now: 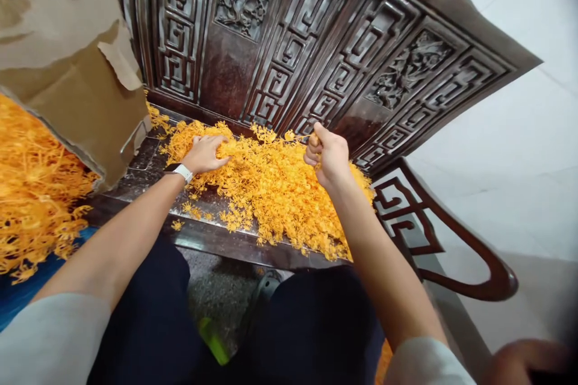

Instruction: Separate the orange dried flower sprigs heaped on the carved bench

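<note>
A heap of small orange plastic flower-like pieces (271, 186) with thin spiky petals covers the seat of a dark carved wooden bench. My left hand (205, 153), wearing a watch with a white band, rests on the heap's left part, its thumb and fingers spread apart among the pieces. Above the heap's right side, my right hand (329, 155) is closed in a pinch. A thin orange stem reaches from its fingers leftward to a small orange flower piece (290, 135). My curled fingers hide the rest of what they hold.
A torn cardboard box (76, 102) stands at the left, beside a larger mass of orange pieces (36, 186). Behind the heap rises the bench's carved backrest (230, 72); its curved armrest (492, 283) is at the right. A bright green object (214, 341) lies on the floor.
</note>
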`<state>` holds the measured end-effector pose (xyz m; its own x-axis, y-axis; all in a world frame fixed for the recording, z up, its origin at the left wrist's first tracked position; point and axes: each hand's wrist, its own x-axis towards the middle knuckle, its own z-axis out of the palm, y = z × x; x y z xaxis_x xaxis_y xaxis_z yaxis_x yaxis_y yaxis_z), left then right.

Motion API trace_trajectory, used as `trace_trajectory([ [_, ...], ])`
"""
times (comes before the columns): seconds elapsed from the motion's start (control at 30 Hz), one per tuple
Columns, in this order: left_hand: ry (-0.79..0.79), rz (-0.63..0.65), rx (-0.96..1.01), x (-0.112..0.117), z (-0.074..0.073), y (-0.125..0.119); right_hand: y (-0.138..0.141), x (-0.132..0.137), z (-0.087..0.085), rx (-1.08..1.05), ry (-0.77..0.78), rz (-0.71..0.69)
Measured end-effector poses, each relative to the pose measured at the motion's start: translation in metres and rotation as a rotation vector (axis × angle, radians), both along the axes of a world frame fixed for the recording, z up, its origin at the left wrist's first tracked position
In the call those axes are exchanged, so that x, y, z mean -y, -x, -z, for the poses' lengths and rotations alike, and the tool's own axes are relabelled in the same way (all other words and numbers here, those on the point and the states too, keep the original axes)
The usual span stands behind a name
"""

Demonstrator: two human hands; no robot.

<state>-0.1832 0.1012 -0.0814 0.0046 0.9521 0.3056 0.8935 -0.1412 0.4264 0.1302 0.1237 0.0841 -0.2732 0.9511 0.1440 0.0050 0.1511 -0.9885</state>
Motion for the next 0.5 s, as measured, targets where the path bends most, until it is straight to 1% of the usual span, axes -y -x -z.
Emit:
trace_trajectory([
  [0.1, -0.041, -0.039, -0.012, 0.0, -0.001, 0.001, 0.003, 0.011, -0.003, -0.015, -0.027, -0.031],
  [0.27, -0.074, -0.076, 0.033, 0.0, -0.003, 0.004, 0.007, 0.027, -0.01, -0.058, -0.03, 0.001],
  [0.37, -0.077, -0.089, 0.047, 0.0, -0.004, 0.006, 0.006, 0.035, -0.012, -0.046, -0.002, -0.003],
  [0.43, -0.095, -0.112, 0.035, 0.003, -0.004, 0.008, 0.004, 0.039, -0.007, -0.037, 0.042, -0.025],
  [0.5, -0.13, -0.139, 0.001, 0.008, -0.006, 0.009, 0.0, 0.04, 0.004, -0.04, 0.097, -0.042],
])
